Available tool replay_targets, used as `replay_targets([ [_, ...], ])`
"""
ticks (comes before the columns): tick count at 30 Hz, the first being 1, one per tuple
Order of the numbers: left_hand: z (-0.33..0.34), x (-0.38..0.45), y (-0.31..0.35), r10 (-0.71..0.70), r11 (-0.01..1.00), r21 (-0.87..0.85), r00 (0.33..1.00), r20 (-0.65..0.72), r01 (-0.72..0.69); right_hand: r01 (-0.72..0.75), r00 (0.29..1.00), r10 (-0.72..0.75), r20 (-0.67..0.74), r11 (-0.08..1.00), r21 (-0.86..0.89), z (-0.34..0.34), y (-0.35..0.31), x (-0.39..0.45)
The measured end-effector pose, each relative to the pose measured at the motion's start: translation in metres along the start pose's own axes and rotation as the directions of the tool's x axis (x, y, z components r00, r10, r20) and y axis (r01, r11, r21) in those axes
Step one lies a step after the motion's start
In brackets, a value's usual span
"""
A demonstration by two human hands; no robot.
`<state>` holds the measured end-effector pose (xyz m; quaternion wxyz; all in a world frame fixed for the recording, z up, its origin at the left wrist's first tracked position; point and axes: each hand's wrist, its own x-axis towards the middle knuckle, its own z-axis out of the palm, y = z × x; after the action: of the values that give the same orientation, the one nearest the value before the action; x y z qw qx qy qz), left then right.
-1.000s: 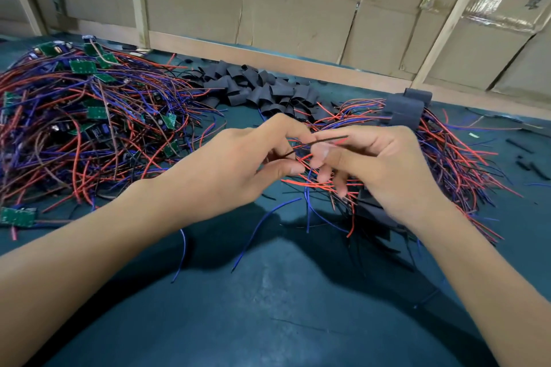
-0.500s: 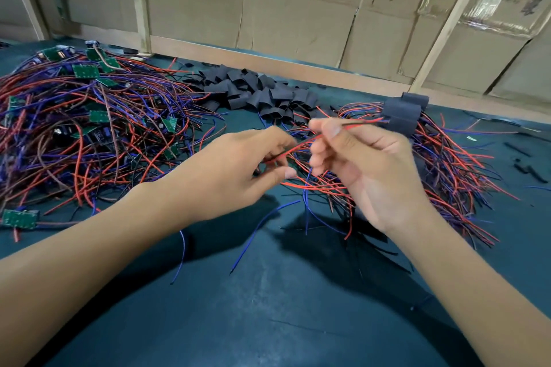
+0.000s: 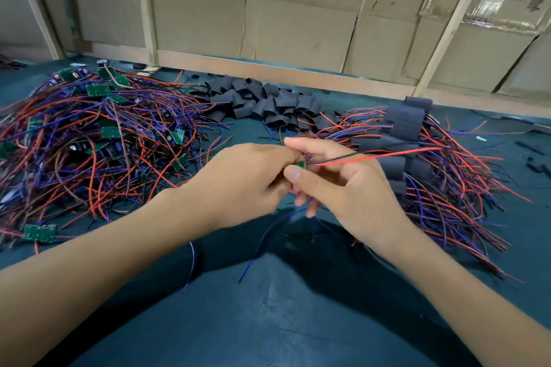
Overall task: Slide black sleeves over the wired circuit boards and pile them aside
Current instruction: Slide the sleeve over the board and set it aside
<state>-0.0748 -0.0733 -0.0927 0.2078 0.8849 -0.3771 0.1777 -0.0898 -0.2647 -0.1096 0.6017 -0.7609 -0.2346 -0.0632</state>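
Left hand [image 3: 247, 179]: fingers curled, pinching a small green circuit board [image 3: 301, 165] (mostly hidden).
Right hand [image 3: 343, 185]: thumb and forefinger pinching the board's red and black wires [image 3: 372, 157] mid-bench.

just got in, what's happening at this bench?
A person is sleeving wired boards. The left hand and right hand together hold a small green circuit board whose red and black wires trail right. Unsleeved boards lie left, loose black sleeves behind, sleeved ones right.
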Motion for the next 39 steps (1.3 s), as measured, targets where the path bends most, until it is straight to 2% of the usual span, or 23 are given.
replay_targets([
  [2,-0.007,0.015,-0.009,-0.04,0.987,-0.148,0.986,0.162,0.065,0.029,0.991,-0.028,-0.13,1.0,0.011,-0.002,-0.002,0.001],
  [4,-0.018,0.036,-0.028,-0.053,0.92,-0.339,0.919,0.391,0.197,0.032,0.972,-0.02,-0.235,0.998,0.045,-0.011,-0.004,0.003],
  [5,-0.022,0.048,-0.04,-0.073,0.889,-0.376,0.89,0.45,0.262,0.029,0.964,0.0,-0.266,0.994,0.104,-0.016,-0.005,0.005],
  [6,-0.024,0.061,-0.053,-0.112,0.872,-0.379,0.879,0.464,0.311,0.027,0.961,0.025,-0.277,0.983,0.183,-0.02,-0.007,0.007],
  [8,-0.021,0.087,-0.076,-0.212,0.866,-0.353,0.899,0.384,0.355,0.029,0.96,0.053,-0.275,0.957,0.287,-0.026,-0.01,0.01],
  [9,-0.016,0.098,-0.085,-0.247,0.888,-0.302,0.913,0.325,0.348,0.031,0.959,0.059,-0.276,0.95,0.311,-0.028,-0.011,0.011],
  [11,-0.003,0.118,-0.104,-0.251,0.956,-0.076,0.924,0.288,0.284,0.039,0.951,0.064,-0.304,0.947,0.32,-0.031,-0.012,0.013],
  [13,0.013,0.131,-0.12,-0.24,0.957,0.25,0.885,0.399,0.147,0.055,0.941,0.067,-0.332,0.938,0.343,-0.033,-0.012,0.014],
  [15,0.027,0.137,-0.132,-0.248,0.881,0.471,0.818,0.518,-0.031,0.06,0.935,0.081,-0.345,0.923,0.381,-0.032,-0.013,0.014],
  [17,0.035,0.139,-0.138,-0.25,0.847,0.524,0.808,0.534,-0.084,0.051,0.933,0.102,-0.344,0.911,0.409,-0.029,-0.014,0.015],
  [21,0.042,0.141,-0.134,-0.214,0.833,0.548,0.863,0.457,-0.083,0.032,0.947,0.127,-0.296,0.879,0.477,-0.027,-0.014,0.014],
  [24,0.037,0.144,-0.126,-0.161,0.778,0.611,0.895,0.417,-0.145,-0.008,0.963,0.133,-0.233,0.883,0.47,-0.03,-0.015,0.013],
  [27,0.028,0.142,-0.12,-0.122,0.726,0.652,0.892,0.435,-0.219,-0.047,0.972,0.156,-0.177,0.863,0.503,-0.031,-0.015,0.013],
  [29,0.026,0.137,-0.115,-0.155,0.707,0.679,0.893,0.421,-0.198,-0.079,0.968,0.196,-0.159,0.835,0.545,-0.03,-0.016,0.013],
  [31,0.024,0.129,-0.108,-0.151,0.791,0.602,0.918,0.368,-0.111,-0.092,0.963,0.222,-0.155,0.807,0.584,-0.031,-0.017,0.014],
  [33,0.023,0.112,-0.095,-0.162,0.897,0.443,0.938,0.307,0.01,-0.083,0.957,0.234,-0.169,0.784,0.615,-0.034,-0.019,0.015],
  [35,0.02,0.089,-0.08,-0.177,0.957,0.265,0.959,0.222,0.116,-0.065,0.949,0.242,-0.199,0.774,0.63,-0.037,-0.022,0.016],
  [37,0.014,0.06,-0.065,-0.258,0.966,0.039,0.952,0.163,0.255,-0.027,0.94,0.225,-0.255,0.798,0.602,-0.039,-0.023,0.017],
  [39,0.012,0.032,-0.055,-0.382,0.875,-0.255,0.911,0.156,0.411,0.012,0.932,0.187,-0.31,0.839,0.544,-0.04,-0.024,0.016],
])
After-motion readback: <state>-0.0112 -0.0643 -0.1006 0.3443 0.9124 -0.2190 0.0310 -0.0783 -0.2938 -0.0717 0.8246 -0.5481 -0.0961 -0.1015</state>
